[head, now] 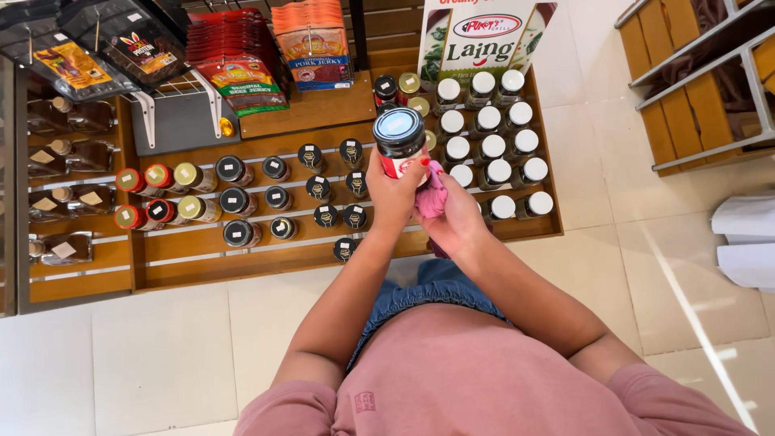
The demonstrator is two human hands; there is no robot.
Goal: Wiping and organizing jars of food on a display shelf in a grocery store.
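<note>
Her left hand (393, 194) grips a dark jar (400, 142) from below while the right hand (454, 220) presses a pink cloth (432, 194) against its side, and a slip could drop it onto the shelf (202, 242) of jars beyond.

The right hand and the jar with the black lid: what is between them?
In the head view, a pink cloth lies between the right hand and the jar, which the left hand holds.

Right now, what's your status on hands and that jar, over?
Left hand gripping dark-lidded jar, held up over wooden shelf. Right hand pressing pink cloth against jar's side. Shelved jars below, none touching.
</note>
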